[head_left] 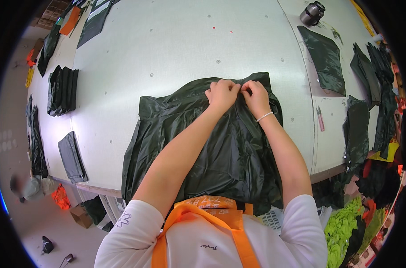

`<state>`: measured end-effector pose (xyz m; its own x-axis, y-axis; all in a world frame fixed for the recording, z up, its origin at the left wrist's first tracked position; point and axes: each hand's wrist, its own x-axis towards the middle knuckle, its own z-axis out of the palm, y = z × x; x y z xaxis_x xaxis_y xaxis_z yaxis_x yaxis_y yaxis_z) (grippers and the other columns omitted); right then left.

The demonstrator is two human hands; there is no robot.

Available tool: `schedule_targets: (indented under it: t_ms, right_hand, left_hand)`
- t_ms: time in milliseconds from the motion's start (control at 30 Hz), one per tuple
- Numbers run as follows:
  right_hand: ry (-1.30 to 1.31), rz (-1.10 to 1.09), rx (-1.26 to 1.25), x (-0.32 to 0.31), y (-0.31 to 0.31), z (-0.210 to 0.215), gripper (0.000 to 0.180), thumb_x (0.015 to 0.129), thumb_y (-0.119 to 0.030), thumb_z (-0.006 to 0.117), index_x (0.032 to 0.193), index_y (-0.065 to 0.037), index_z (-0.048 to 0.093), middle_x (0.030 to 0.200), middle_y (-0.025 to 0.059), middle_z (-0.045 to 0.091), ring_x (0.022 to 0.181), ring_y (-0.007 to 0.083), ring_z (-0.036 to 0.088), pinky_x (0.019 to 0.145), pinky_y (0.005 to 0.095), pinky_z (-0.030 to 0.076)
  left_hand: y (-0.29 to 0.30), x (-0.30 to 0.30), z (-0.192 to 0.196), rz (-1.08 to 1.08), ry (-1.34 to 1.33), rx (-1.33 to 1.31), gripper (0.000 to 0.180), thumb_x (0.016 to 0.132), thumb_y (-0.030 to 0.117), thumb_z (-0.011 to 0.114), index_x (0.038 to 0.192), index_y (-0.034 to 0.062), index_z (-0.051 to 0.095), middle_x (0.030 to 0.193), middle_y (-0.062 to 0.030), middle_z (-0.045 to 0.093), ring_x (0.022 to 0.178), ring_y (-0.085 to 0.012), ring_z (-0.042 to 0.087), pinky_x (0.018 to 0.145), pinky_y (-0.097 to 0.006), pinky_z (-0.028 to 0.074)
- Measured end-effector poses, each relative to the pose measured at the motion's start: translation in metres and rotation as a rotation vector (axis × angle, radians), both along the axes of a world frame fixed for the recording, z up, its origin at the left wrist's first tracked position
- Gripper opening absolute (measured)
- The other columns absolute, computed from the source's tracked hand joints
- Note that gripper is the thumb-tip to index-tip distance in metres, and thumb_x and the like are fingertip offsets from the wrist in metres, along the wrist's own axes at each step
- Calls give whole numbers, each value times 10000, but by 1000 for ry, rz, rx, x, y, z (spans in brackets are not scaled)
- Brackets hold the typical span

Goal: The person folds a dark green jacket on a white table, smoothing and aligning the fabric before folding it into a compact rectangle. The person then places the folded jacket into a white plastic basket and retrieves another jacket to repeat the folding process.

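Note:
A dark green, shiny waterproof garment (198,152) lies spread over the front of the table and hangs over its near edge against me. Close to its far edge, my left hand (223,94) is closed in a pinch on the fabric. Just to the right, my right hand (255,97) pinches the same stretch, with a beaded bracelet at the wrist. The fingertips of both hands nearly meet there. Whatever small detail lies between them is too small to make out. Creases run down the garment from the hands.
On the left of the pale table (176,49) stand a folded dark stack (63,90) and a flat folded piece (72,156). To the right lie a small pink-handled cutter (320,119), folded dark garments (323,60) and a metal flask (312,13). Bright green cloth (343,230) is heaped below.

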<state>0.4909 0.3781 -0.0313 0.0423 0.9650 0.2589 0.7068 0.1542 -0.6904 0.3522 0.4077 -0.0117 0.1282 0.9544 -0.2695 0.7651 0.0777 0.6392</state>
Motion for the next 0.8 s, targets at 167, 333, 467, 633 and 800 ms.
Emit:
schedule_targets:
  t_ms: [167,333,467,633,800]
  right_hand:
    - [179,39,-17,-4,-4,17,113,707,-34,677,781,-52,594,777,74,597,796,266,561,719,370,452]
    - [52,153,-9,3,3,23,101,718,-54,678,806,-53,628,804,63,591,831,265,543,742,361,443]
    - [-158,152,102,11,9,25,65,736,-97,672,795,-74,654,807,44,582,835,245,534,741,345,425]
    - [-199,58,41,27,4,8,50,761,-111,661,786,-69,648,814,31,584,848,231,530,756,344,426]
    - [-215,10,-17,26,1,-6,101,765,-131,671,828,-55,647,846,64,600,849,259,554,757,351,450]
  left_hand:
    - [11,0,2,125,-209,-193,221,782,334,597,792,126,671,764,-31,651,854,-236,589,880,-418,320]
    - [-3,-9,3,21,-268,-11,173,793,250,607,769,80,622,733,-23,623,745,-169,579,722,-348,389]
    - [-9,-23,1,-18,2,486,141,779,202,609,750,65,615,739,-76,612,756,-260,565,688,-395,408]
    - [-26,-103,8,49,303,537,122,791,190,595,758,76,626,852,-87,592,877,-301,528,733,-445,390]
    - [-51,-193,-1,186,330,473,190,784,273,662,895,121,632,998,-81,553,982,-296,495,824,-436,374]
